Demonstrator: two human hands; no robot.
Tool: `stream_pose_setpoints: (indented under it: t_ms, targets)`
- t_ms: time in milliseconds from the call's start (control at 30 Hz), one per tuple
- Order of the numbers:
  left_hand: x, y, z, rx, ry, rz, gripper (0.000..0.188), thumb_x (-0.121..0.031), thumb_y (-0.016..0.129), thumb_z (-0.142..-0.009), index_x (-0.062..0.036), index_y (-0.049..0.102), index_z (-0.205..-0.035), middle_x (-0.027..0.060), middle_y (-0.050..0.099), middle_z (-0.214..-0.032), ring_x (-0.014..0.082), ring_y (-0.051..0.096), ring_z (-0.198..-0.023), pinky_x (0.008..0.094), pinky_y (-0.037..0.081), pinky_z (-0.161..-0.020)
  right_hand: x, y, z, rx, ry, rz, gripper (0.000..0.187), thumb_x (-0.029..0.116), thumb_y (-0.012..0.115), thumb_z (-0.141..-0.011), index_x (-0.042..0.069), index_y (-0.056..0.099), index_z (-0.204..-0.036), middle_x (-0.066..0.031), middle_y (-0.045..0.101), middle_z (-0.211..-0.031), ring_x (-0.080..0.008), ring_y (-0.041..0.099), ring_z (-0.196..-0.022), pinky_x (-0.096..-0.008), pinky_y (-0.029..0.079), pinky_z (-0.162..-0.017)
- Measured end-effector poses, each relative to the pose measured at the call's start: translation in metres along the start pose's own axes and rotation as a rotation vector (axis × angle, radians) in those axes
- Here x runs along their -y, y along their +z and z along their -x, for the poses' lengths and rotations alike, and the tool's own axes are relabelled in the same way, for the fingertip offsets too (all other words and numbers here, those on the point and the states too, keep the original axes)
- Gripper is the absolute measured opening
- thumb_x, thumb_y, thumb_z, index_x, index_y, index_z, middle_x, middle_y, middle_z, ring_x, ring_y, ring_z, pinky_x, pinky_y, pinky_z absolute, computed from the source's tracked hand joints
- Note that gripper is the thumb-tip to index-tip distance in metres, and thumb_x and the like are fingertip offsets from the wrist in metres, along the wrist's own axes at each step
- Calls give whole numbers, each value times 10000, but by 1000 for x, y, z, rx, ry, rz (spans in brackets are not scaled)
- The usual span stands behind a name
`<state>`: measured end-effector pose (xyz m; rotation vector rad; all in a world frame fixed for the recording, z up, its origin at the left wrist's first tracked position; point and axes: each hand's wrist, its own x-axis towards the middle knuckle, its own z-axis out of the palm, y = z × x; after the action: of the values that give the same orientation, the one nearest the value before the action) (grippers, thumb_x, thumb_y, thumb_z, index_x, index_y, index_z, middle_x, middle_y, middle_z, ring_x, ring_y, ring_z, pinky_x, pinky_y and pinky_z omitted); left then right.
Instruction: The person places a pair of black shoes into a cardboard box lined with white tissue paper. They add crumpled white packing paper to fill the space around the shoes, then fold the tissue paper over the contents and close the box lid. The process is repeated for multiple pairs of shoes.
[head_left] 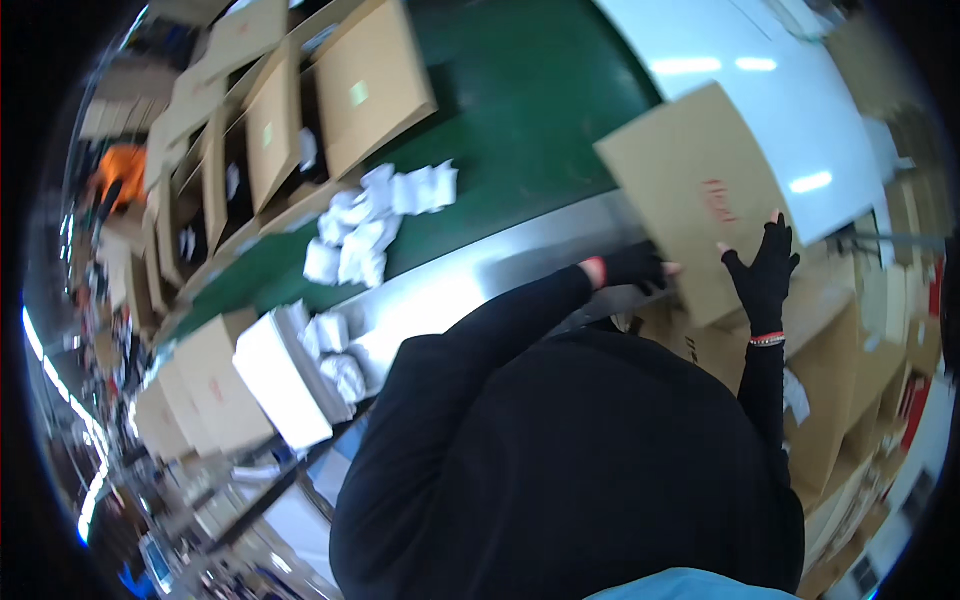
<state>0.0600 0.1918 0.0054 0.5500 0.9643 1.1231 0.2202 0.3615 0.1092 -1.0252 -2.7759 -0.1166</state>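
Observation:
A brown cardboard panel (690, 165) with red marking leans at the right end of the conveyor; whether it is a loose sheet or the face of a box, I cannot tell. My right hand (768, 275), in a black fingerless glove, lies over its right side with the fingers spread. At the panel's lower left edge is my left hand (635, 267), gloved the same way. One of its fingertips meets the cardboard, while the other fingers are blurred and partly hidden. A red band shows at the left wrist, and a red and pale bracelet at the right.
A green conveyor belt (520, 110) with a metal edge (440, 295) runs before me. Crumpled white paper (365, 225) lies on it. Open cardboard boxes (365, 80) line its far left side. Left of me stand a white stack (290, 375) and more cardboard (215, 385). An open carton (825, 400) is at my right.

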Motion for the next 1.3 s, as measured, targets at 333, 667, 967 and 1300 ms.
stream_pose_setpoints:
  t_ms: [333, 667, 967, 1300]
  targets:
    - [14, -243, 102, -1252, -336, -1753, 623, -581, 655, -714, -238, 597, -1231, 130, 514, -1324, 365, 407, -1279, 656, 279, -1006, -32, 82, -70, 64, -102, 137, 1001, 459, 736, -739, 211, 160, -1519, -123, 169, -1569, -411, 202, -1410, -735, 253, -969]
    - [97, -244, 407, -1593, -832, -1535, 602, -370, 697, -724, -233, 523, -1283, 77, 482, -1333, 429, 294, -1328, 770, 267, -923, -118, 146, -220, 414, 597, 469, 961, 571, 673, -756, 294, 145, -1511, -146, 100, -1580, -477, 199, -1392, -812, 254, -872]
    - [-19, -292, 422, -1692, -159, -1768, 339, -160, 662, -742, -153, 640, -1081, 90, 596, -1064, 306, 572, -946, 430, 504, -680, 80, 163, -175, 356, -241, -336, 834, 383, 721, -801, 42, 322, -1450, -165, 375, -1469, -326, 340, -1370, -423, 291, -1106]
    - [-98, -312, 257, -1289, 290, -1548, 243, -99, 557, -810, -76, 671, -1023, 178, 646, -905, 305, 656, -854, 438, 512, -681, 184, 59, -59, 270, -573, -585, 687, 173, 718, -800, 82, 398, -1401, -188, 445, -1377, -343, 392, -1310, -485, 263, -1112]
